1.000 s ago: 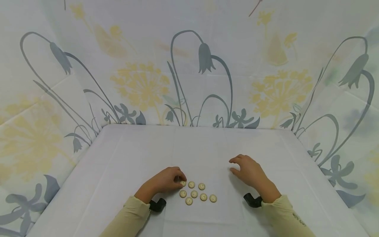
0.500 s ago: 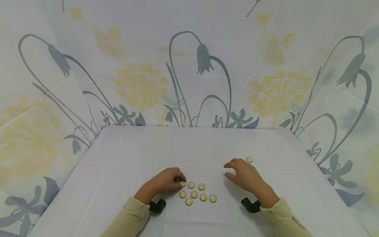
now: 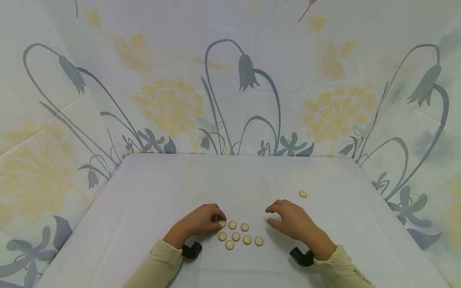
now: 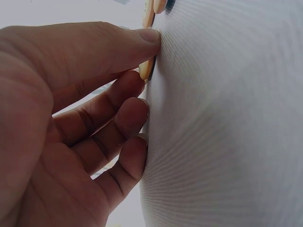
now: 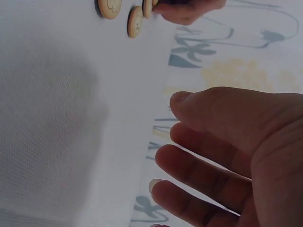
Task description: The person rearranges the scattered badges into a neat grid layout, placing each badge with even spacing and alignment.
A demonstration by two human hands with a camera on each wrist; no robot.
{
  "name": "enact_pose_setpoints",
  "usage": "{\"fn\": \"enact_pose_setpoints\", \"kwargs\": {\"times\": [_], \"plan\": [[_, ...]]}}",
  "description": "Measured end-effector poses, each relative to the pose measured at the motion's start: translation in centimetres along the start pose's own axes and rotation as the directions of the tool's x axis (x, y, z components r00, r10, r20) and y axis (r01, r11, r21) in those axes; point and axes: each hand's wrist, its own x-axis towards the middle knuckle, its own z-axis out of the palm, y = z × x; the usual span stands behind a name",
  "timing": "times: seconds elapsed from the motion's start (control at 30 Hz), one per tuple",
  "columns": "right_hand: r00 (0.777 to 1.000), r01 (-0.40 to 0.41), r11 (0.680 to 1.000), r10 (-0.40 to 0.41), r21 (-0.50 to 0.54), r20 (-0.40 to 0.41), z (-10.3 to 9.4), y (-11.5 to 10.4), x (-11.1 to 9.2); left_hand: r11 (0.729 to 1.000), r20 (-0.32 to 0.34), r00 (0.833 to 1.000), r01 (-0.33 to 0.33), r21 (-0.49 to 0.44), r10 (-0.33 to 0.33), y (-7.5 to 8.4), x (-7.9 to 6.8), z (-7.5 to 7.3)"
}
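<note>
My left hand [image 3: 202,219] rests on the white table, its thumb and forefinger around a round cream button [image 3: 223,224] at the left end of the back row. In the left wrist view that button [image 4: 146,69] shows partly behind the thumb, its edge near the cloth. Several similar buttons [image 3: 235,236] lie flat in loose rows just right of these fingers. To the right of the group, my right hand [image 3: 291,221] hovers above the table, thumb and fingers apart and holding nothing. Beyond it a single button [image 3: 303,194] lies alone.
White cloth covers the tabletop [image 3: 173,176]. Hanging fabric printed with flowers [image 3: 248,72] encloses the back and both sides. Black wrist-worn pieces [image 3: 192,250] sit under both wrists, close to the cloth.
My right hand has moved left and nearer to me, towards the button group, uncovering the lone button behind it. The left hand stays where it was.
</note>
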Motion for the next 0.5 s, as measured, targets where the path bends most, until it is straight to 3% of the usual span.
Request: {"fn": "enact_pose_setpoints", "kwargs": {"times": [0.5], "plan": [[0.996, 0.071, 0.997, -0.07, -0.028, 0.057, 1.1, -1.0, -0.5, 1.0, -0.008, 1.0, -0.018, -0.006, 0.018, -0.1, 0.0, 0.1]]}}
